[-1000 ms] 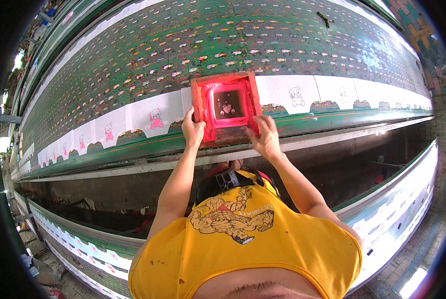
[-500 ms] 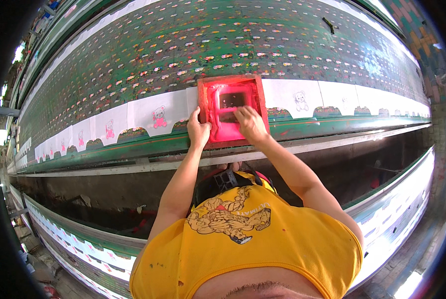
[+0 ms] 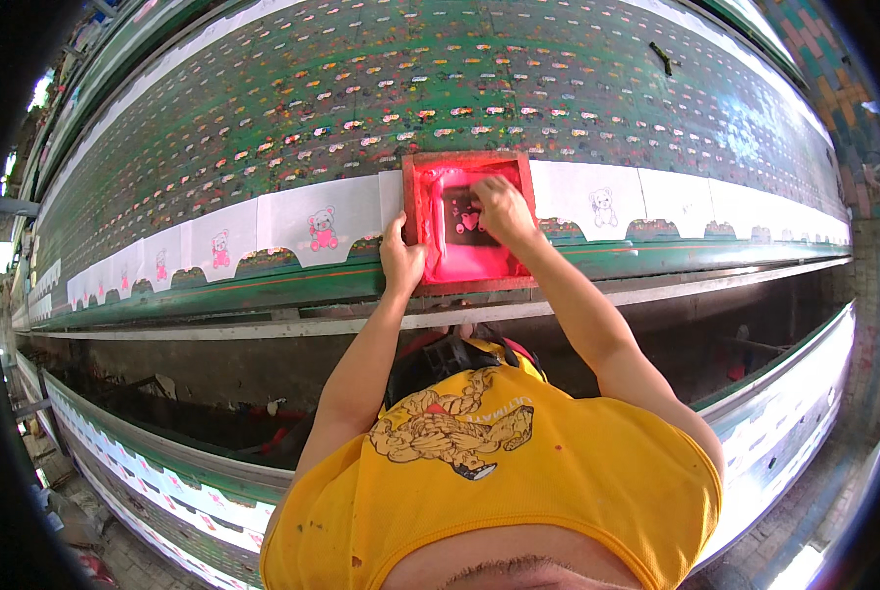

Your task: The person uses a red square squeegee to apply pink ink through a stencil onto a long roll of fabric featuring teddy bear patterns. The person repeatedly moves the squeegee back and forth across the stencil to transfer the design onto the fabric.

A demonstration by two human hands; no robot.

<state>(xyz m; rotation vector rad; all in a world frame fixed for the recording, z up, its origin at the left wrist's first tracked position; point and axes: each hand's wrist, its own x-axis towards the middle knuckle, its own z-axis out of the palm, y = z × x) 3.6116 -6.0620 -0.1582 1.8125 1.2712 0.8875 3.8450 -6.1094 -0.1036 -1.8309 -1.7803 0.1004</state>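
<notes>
A red-stained wooden screen-printing frame [image 3: 413, 187] lies on white fabric pieces along the near edge of the long table. Bright pink ink coats its inside around a dark mesh window [image 3: 463, 234], where small pink shapes show. My left hand [image 3: 401, 261] grips the frame's left side, thumb against the rim. Inside the frame, near its upper right, my right hand [image 3: 504, 208] is closed on a pink-coated squeegee [image 3: 456, 179], mostly hidden by the fingers. Left of the frame, a white piece carries a pink bear print [image 3: 323, 228]; to the right, another bear [image 3: 602, 206] shows only outlines.
The green tabletop [image 3: 381, 74] is covered with rows of small ink marks. A small dark object [image 3: 661, 57] lies at its far right. A pale rail [image 3: 332, 325] runs along the near edge. Behind me stands another long table [image 3: 169, 482] with white pieces.
My right hand has moved the squeegee away from me, from the middle of the mesh to its far end. The left hand keeps its grip on the frame.
</notes>
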